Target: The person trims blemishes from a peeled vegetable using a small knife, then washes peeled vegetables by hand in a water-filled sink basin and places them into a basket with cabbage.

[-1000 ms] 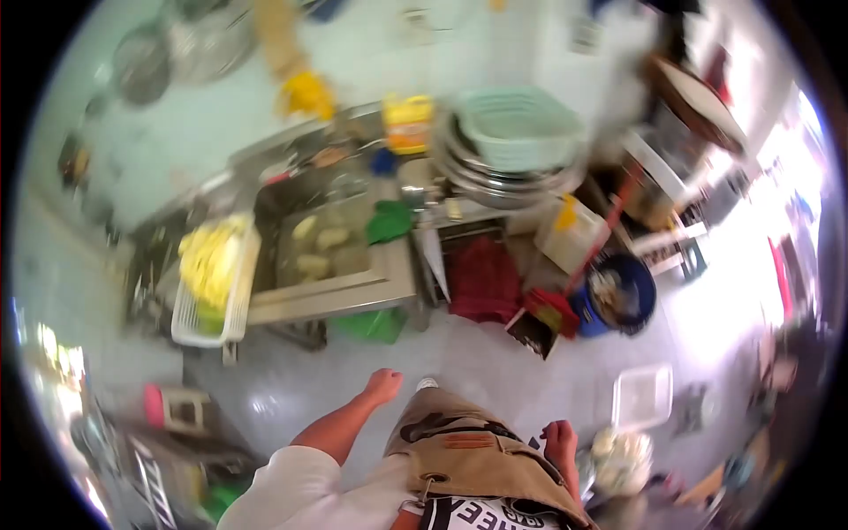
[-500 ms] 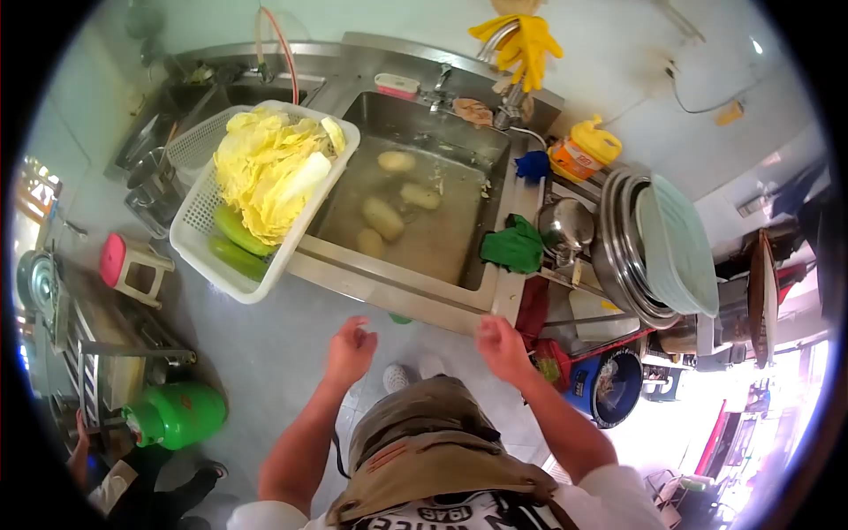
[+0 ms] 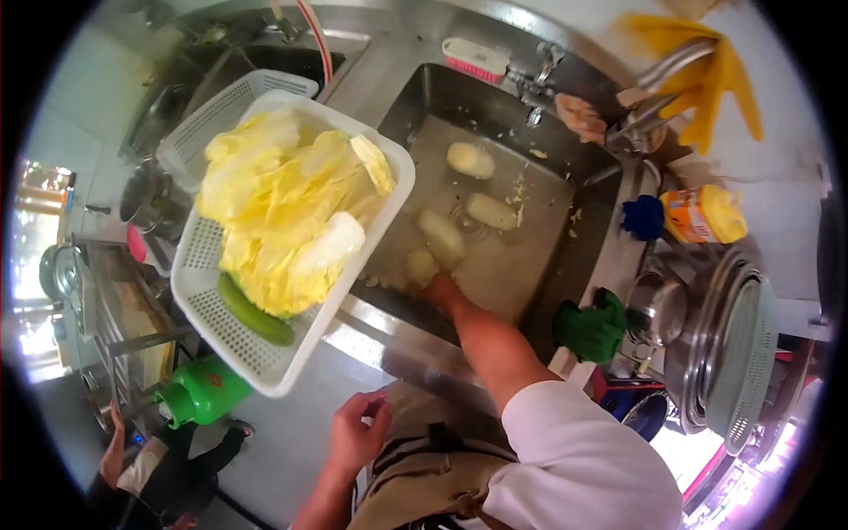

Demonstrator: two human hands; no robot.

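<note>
My right hand reaches down into the sink at its near left corner. It is at a pale peeled potato, and its fingers are mostly hidden, so I cannot tell whether they grip it. Three more pale, oblong potatoes lie in shallow water, one beside the hand, one to the right and one farther back. My left hand hangs before my apron, below the counter edge, fingers loosely bent and apart from the thumb, holding nothing.
Left of the sink stands a white basket with yellow cabbage leaves and a green cucumber-like vegetable. Green gloves lie on the right rim. Steel basins stand farther right. Another person is at lower left.
My right hand has moved from in front of the counter down into the sink by the nearest potato. I have leaned closer to the sink. My left hand stays below the counter edge.
</note>
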